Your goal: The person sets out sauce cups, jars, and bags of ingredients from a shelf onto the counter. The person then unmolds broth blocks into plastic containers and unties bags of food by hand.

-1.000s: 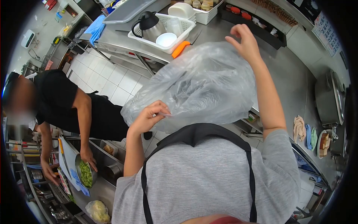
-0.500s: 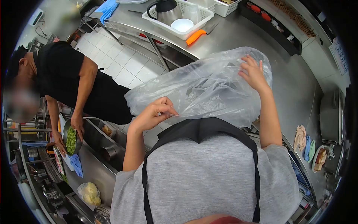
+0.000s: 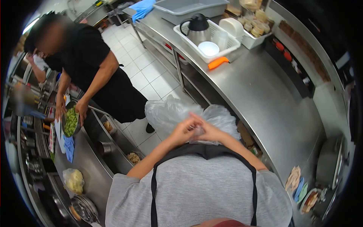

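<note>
- Chg: clear bag (image 3: 166, 113) was spread wide 0.5 s ago, w/ hands well apart; now it's bunched & hands meet in front of the body.
- Meaning for the work: handling has gone from spreading the film to a gathered part b/w the hands.
- Bag loc: in front of the black apron (image 3: 206, 150), hanging beyond the hands over the tiled floor (image 3: 153, 77), near the edge of the steel bench (image 3: 280, 113); bulges either side of the hands.
- L hand (image 3: 184, 130): fingers bent, look closed on the film.
- R hand (image 3: 208, 130): at the same spot, right up against L; fingers blurred, can't tell if gripping or just touching.
- Bench: white basket (image 3: 228, 50) w/ jug (image 3: 198, 32) & white bowl (image 3: 208, 48); orange handle (image 3: 218, 62) lies just beside it, nr the edge.
- Co-worker (image 3: 89, 56), off to the L: both hands on a metal bowl (image 3: 78, 126) w/ chopped greens (image 3: 70, 122), tilted; well apart from the bag.
</note>
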